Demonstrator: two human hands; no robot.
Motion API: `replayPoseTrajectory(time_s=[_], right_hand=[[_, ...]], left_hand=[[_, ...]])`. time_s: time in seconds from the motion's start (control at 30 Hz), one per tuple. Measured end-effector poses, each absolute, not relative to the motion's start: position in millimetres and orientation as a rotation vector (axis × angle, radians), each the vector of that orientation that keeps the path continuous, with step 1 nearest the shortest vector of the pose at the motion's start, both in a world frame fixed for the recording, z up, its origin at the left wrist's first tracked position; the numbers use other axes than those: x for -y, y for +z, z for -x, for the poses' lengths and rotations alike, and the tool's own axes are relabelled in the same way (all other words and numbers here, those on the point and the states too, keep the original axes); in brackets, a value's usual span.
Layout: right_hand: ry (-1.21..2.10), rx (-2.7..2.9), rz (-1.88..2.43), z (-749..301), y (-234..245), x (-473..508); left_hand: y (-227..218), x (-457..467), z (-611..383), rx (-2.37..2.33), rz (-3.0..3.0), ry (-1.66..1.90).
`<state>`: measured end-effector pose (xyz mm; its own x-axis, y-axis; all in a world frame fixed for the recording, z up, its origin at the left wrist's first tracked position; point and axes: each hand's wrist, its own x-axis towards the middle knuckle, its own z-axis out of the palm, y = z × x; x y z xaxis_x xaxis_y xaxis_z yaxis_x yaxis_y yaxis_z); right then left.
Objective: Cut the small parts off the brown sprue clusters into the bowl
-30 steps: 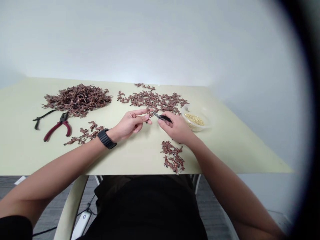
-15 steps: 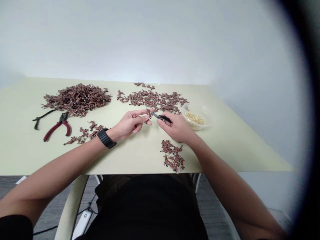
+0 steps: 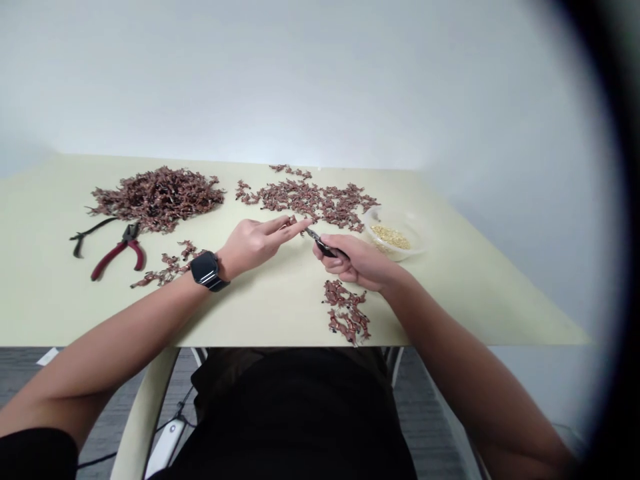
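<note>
Above the pale table, the left hand slants palm-down, fingers outstretched.

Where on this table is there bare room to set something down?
On the table right of the bowl; between the watch and the front pile; and between the red pliers and the front edge. Crowded: back left, under the big pile; back middle, under scattered figures; and between the left hand and right hand.

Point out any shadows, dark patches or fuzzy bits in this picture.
All in the head view: a dark, blurred curve covers the right edge; the wall looks brightest behind the table; a soft shadow lies beside the left forearm; the gold pieces run together, too small to tell apart.
</note>
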<state>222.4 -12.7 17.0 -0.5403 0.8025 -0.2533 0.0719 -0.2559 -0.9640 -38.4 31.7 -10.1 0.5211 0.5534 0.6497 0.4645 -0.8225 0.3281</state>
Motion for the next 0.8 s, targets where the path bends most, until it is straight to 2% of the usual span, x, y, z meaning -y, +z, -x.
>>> replayPoseTrajectory(time_s=[0.1,0.27,0.33,0.8], right_hand=[[1.653,1.547,1.111,-222.4,16.1,11.3],[0.783,1.903,1.266,-224.9,7.7,6.0],[0.621,1.989,1.311,-226.2,5.1,5.2],[0.581,2.081,1.302,-226.1,6.5,7.1]], left_hand=[[-5.6,-25.9,29.6,-0.946,-2.287,1.24],[-0.6,-19.5,16.6,-0.8,-1.49,0.968],[-0.8,-21.1,17.1,-0.74,-1.353,0.915],[2.5,-18.5,17.1,-0.692,-1.272,0.846]])
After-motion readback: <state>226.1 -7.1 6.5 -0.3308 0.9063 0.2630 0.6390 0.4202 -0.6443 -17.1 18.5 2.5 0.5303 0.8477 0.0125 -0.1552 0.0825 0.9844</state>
